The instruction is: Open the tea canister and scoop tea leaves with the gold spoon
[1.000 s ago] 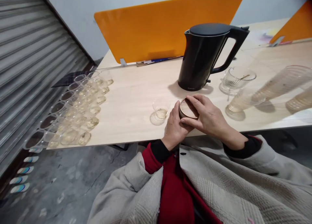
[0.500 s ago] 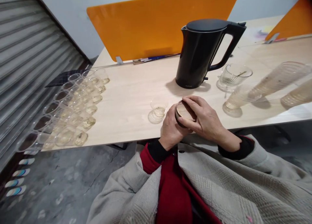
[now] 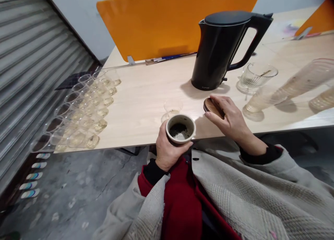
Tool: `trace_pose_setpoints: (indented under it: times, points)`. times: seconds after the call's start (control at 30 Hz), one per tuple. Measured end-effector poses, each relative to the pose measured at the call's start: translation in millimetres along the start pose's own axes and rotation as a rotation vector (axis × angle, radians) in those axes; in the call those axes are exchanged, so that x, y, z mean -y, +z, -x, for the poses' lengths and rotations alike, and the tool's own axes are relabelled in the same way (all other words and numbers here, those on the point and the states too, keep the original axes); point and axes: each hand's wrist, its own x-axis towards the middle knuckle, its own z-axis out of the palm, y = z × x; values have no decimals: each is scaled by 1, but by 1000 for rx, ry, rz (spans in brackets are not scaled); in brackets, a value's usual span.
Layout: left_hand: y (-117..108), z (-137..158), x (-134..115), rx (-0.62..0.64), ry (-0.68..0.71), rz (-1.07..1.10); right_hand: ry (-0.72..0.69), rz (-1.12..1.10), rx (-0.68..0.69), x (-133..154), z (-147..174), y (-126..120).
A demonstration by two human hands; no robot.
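Closest to you, your left hand [image 3: 167, 148] has its grip wrapped snug around a small round canister [image 3: 181, 129], holding it just at the near edge of the surface [image 3: 141, 104]. It's open on top and you can see dark loose stuff, looks like tea leaves, sitting in the bottom. Your right hand [image 3: 231, 118] is off to the side, fingers narrowed down on the wooden lid [image 3: 212, 107], which is tilted and right down at the surface, near the canister but not touching it.

Just past the canister there's a small clear cup [image 3: 172, 108] with a bit of pale liquid in it. Over on the left edge you've got a whole cluster of small clear cups [image 3: 86, 108] in rows, most with a little yellowish liquid. To the right, a tall ribbed glass [image 3: 287, 90] looks stretched toward the frame edge, and a glass pitcher [image 3: 257, 77] stands behind it.

Further back is the black kettle [image 3: 221, 48], upright, handle pointing right. Behind that, the orange divider [image 3: 167, 24] stands along the far side.
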Motion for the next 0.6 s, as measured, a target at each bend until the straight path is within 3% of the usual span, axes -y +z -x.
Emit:
trace_pose_setpoints:
  times: [0.17, 0.37, 0.5, 0.6]
  points:
    - [-14, -4, 5, -50, -22, -41, 73, 101, 49, -33, 8, 26]
    - [-14, -8, 7, -15, -19, -38, 45, 181, 117, -46, 12, 41]
    - [-16, -8, 8, -6, -32, -42, 22, 162, 77, -49, 11, 27]
    - [-16, -9, 10, -5, -33, -44, 46, 188, -135, -53, 1, -6]
